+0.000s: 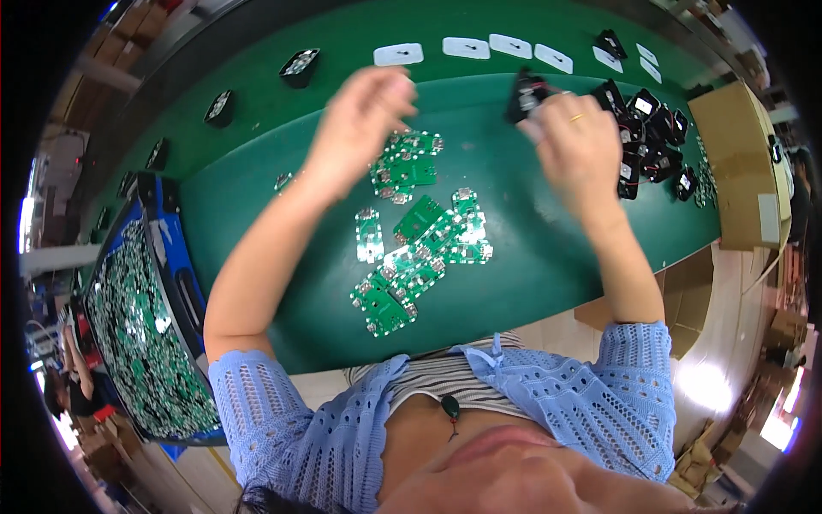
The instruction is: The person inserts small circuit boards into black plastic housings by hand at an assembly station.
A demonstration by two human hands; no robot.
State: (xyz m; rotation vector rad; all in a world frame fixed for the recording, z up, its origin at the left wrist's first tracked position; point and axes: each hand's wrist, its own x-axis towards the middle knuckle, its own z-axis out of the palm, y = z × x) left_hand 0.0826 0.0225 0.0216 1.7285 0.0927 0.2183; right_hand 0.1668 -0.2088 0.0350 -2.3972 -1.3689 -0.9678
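Note:
My right hand (575,141) is raised over the green table (514,257) and grips a small black plastic part (524,92) with thin wires. My left hand (364,120) hovers with fingers bunched just above a cluster of small green circuit boards (407,163); whether it pinches anything is unclear. More green circuit boards (419,248) lie scattered in front of me, between my forearms. A pile of similar black parts (651,141) lies to the right of my right hand.
A blue crate full of green circuit boards (141,334) stands at my left. White flat plates (467,49) and single black parts (300,67) lie on the green conveyor behind. A cardboard box (741,163) sits at the right, with more boxes on the floor.

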